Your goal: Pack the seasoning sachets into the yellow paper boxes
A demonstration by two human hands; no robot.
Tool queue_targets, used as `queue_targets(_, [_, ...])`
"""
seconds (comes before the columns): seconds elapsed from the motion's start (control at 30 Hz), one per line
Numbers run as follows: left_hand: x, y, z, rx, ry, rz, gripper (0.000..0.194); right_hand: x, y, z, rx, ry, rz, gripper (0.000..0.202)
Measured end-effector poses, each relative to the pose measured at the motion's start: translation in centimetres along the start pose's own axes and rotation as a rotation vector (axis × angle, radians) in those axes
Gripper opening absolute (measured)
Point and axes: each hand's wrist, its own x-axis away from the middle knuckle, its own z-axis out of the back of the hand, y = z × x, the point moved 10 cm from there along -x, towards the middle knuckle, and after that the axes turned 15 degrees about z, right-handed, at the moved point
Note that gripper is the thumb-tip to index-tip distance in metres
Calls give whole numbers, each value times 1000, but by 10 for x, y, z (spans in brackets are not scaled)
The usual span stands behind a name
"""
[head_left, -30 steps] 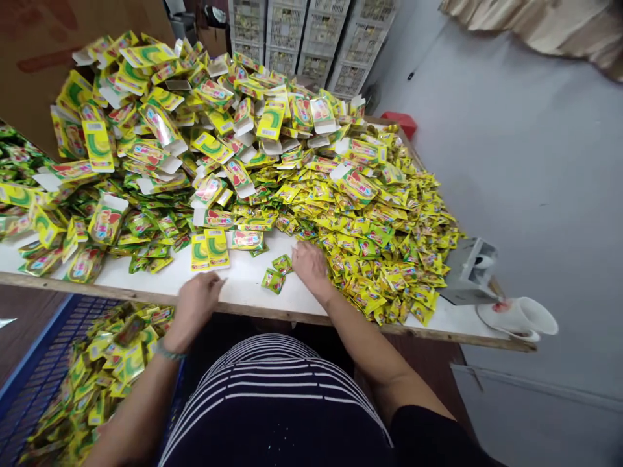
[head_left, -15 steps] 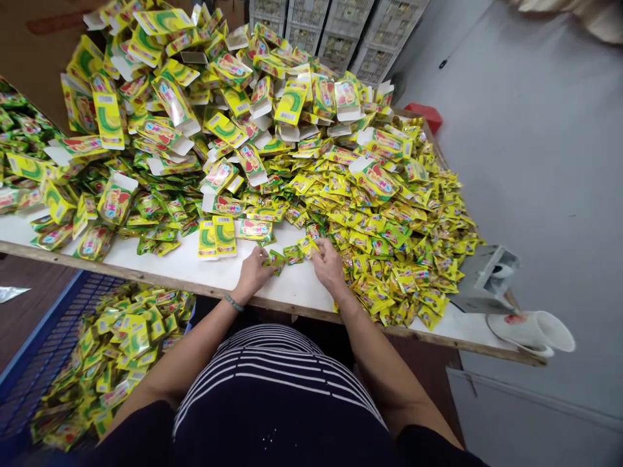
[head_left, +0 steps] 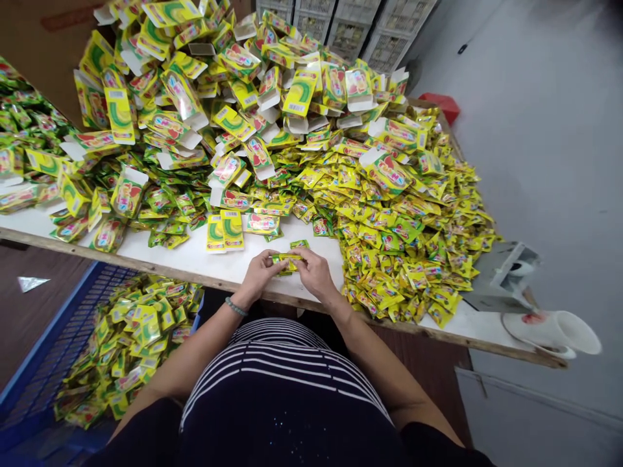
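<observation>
My left hand [head_left: 259, 274] and my right hand [head_left: 315, 272] meet over the white tabletop near its front edge. Between their fingertips are small yellow and green candy packets [head_left: 287, 258], gripped from both sides; how many is hard to make out. A green packet [head_left: 299, 244] lies just beyond my right fingers. Past my left hand, two yellow boxes [head_left: 224, 231] lie side by side, with another box [head_left: 263, 224] to their right. A large heap of yellow packets [head_left: 403, 240] begins right of my right hand.
Open-ended cardboard boxes [head_left: 233, 97] are piled at the back. Below the table on the left, a blue crate [head_left: 73, 324] holds filled boxes. A grey metal device [head_left: 503, 279] and a white cup [head_left: 559, 331] stand at the right end. White crates [head_left: 350, 29] are stacked behind.
My hands have come together, the right moving left and the left slightly right. The packets that lay apart under each hand are now held between them. The view has shifted slightly.
</observation>
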Motion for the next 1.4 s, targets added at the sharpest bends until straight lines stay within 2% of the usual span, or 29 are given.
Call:
queue_targets(0.07, [-2,4,6,16,48,-38,44,4,7,0,-66,54,-91,29])
queue_targets(0.13, [-5,2,6,44,33,-42,48,12,21,-6,-204,93,-237,43])
queue_targets(0.2, [-8,-2,3,30,-2,-44,49,19,29,-21,-349,45,-350,50])
queue_targets(0.27, [-9,-2,3,-33,0,-60,50,22,31,-31,-409,-16,-399,48])
queue_targets(0.37, [-11,7,8,-209,47,-77,48,22,33,-23,-367,40,-416,45])
queue_targets(0.43, [-11,29,16,-435,141,-123,41,23,35,-14,-317,82,-412,45])
queue_targets(0.53, [-9,85,23,-926,404,-342,32,22,35,-9,-172,27,-352,43])
queue_targets(0.6, [-13,111,14,-1224,506,-471,49,19,34,-8,-39,-19,-284,39])
queue_targets(0.63, [-19,116,8,-1336,503,-497,61,16,34,-5,22,-17,-256,37])
queue_targets(0.7, [-31,115,-2,-1476,437,-493,70,12,36,5,119,34,-233,35])
queue_targets(0.77, [-36,106,-9,-1518,337,-489,56,11,41,21,190,104,-242,35])
queue_targets(0.83, [-28,93,-13,-1507,205,-523,47,13,47,38,236,150,-257,36])
queue_targets(0.9, [-9,78,-13,-1497,84,-577,50,19,54,51,235,173,-280,39])
queue_targets(0.93, [1,73,-9,-1491,69,-598,53,23,56,55,216,176,-298,41])
queue_targets(0.97, [11,72,-1,-1478,111,-609,57,26,59,58,187,177,-319,43])
queue_targets(1.0, [21,74,11,-1452,215,-600,59,29,60,59,154,180,-335,45])
queue_targets(1.03, [29,79,26,-1413,366,-563,58,30,60,58,125,186,-342,46])
queue_targets(1.1, [41,83,59,-1337,676,-388,42,27,55,54,98,201,-334,46])
queue_targets(1.13, [44,79,70,-1329,767,-265,36,23,50,50,105,204,-320,45])
queue_targets(1.17, [43,72,76,-1345,802,-143,39,18,45,44,121,198,-301,42])
queue_targets(1.23, [34,57,74,-1403,756,21,52,8,33,26,150,148,-256,37])
queue_targets(1.3, [22,49,61,-1395,688,35,52,2,22,3,145,82,-207,33])
queue_targets(1.4, [5,48,49,-1208,619,-26,39,3,11,-20,99,34,-163,31])
